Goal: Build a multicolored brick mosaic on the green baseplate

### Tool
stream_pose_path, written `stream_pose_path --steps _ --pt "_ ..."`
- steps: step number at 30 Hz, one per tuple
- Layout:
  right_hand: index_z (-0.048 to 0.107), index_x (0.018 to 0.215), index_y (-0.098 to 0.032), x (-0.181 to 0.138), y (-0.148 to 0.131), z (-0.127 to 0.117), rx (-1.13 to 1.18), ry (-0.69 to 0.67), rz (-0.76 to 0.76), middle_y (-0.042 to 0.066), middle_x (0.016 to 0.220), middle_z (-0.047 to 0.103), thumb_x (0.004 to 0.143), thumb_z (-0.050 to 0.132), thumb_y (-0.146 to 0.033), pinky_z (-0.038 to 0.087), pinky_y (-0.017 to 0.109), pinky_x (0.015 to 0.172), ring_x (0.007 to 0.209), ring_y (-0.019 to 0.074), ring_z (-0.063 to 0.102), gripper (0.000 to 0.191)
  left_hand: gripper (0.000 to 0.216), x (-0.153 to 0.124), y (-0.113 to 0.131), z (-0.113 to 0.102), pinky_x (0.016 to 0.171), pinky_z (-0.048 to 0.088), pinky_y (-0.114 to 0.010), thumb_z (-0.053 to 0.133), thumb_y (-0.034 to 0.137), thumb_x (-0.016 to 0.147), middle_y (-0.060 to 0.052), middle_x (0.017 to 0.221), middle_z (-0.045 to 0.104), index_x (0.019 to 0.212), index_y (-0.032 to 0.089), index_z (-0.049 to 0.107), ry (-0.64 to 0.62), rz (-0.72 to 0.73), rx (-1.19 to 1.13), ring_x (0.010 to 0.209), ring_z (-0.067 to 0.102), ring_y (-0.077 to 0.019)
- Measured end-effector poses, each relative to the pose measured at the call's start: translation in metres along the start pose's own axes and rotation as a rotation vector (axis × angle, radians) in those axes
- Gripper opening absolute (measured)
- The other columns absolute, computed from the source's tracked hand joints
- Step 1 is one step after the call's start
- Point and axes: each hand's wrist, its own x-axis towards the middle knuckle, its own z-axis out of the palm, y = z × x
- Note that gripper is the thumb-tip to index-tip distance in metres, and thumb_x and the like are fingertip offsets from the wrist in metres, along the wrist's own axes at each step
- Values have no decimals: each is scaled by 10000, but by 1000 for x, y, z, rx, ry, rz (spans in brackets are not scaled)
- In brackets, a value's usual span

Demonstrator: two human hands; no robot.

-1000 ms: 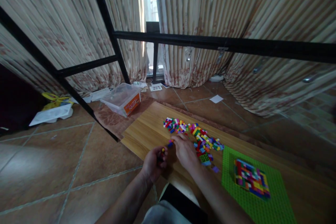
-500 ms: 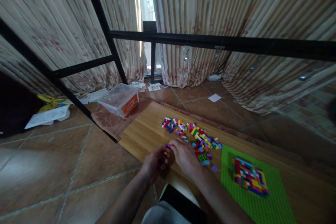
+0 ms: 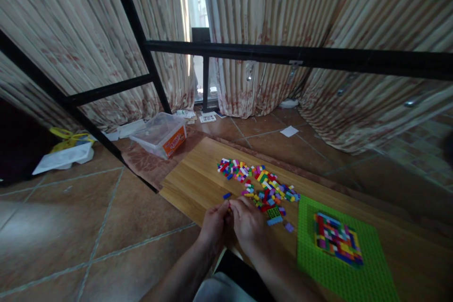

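My left hand [image 3: 213, 222] and my right hand [image 3: 247, 222] meet over the near edge of the wooden table [image 3: 193, 174], fingertips pinched together. Between them a bit of a small toy brick [image 3: 230, 207] shows, pinkish and yellow; the fingers cover most of it. A single blue brick [image 3: 227, 195] lies on the wood just beyond my fingertips. Past my right hand spreads a pile of loose coloured bricks [image 3: 271, 186]. Beside that hand are a light-blue and green brick piece [image 3: 274, 215] and a lilac brick [image 3: 289, 227].
At the right, a green baseplate [image 3: 311, 273] carries a block of multicoloured bricks [image 3: 338, 240]. A clear plastic box [image 3: 159, 134] with an orange label stands on the floor beyond the table. Black metal bars [image 3: 247, 51] cross ahead, with curtains [image 3: 262, 9] behind.
My hands have come together, the left fingers closing from a loose cupped shape. The right hand has drawn slightly nearer me. The blue brick now lies uncovered on the table.
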Motion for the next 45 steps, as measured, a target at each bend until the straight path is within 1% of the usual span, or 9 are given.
stream_pose_path --steps 3,7,11,16,19,22,35,41,45 --pt "672 834 -211 -2 -4 -4 84 51 -28 47 870 659 925 420 -162 443 279 756 836 174 586 273 314 2 2 3 390 274 -165 740 337 666 55 445 441 567 142 514 9 -52 -100 382 388 -42" --pt "688 941 -237 -2 -12 -16 218 -5 -83 37 943 671 907 458 -173 465 284 802 896 171 597 241 217 7 9 5 360 243 -144 619 227 721 47 459 433 566 138 496 -10 -158 -211 380 385 -36" --pt "680 997 -228 11 -3 -22 261 2 -34 31 952 680 901 477 -199 472 283 817 897 165 614 226 156 12 15 6 344 226 -129 531 180 760 36 495 428 617 119 521 -76 -218 -235 385 372 -32" --pt "695 924 -201 57 44 -23 -3 71 31 43 891 660 891 436 -139 461 271 786 846 165 603 268 95 12 20 3 322 144 -105 490 122 776 25 569 455 697 104 541 -136 -264 -254 382 324 -8" --pt "700 881 -197 81 67 -19 -179 -68 1 47 919 651 877 438 -99 447 240 773 862 154 584 280 93 10 21 0 324 175 -105 475 115 766 11 592 472 698 107 537 -158 -263 -260 397 346 -17" --pt "698 878 -191 92 75 -15 -258 -167 -40 52 953 648 864 458 -88 427 227 781 895 153 570 261 112 9 22 0 324 201 -111 477 147 777 -6 614 495 693 106 539 -170 -272 -255 419 385 -30" --pt "706 896 -204 87 75 -22 -334 -236 54 63 983 675 834 549 -193 393 270 865 958 192 592 169 177 15 17 2 322 202 -112 499 227 849 7 607 500 722 114 548 -126 -277 -126 424 412 -30" --pt "705 867 -174 88 64 -22 -334 -245 88 97 966 673 831 538 -156 402 272 821 913 196 612 172 165 16 17 5 325 191 -118 539 231 834 12 618 502 726 109 568 -76 -230 -22 419 401 -18" --pt "671 908 -203 70 46 -37 -269 -244 42 39 906 676 891 484 -176 402 245 767 838 153 610 190 128 18 18 5 332 188 -121 598 230 797 16 617 508 778 103 608 -59 -199 5 432 421 -19"
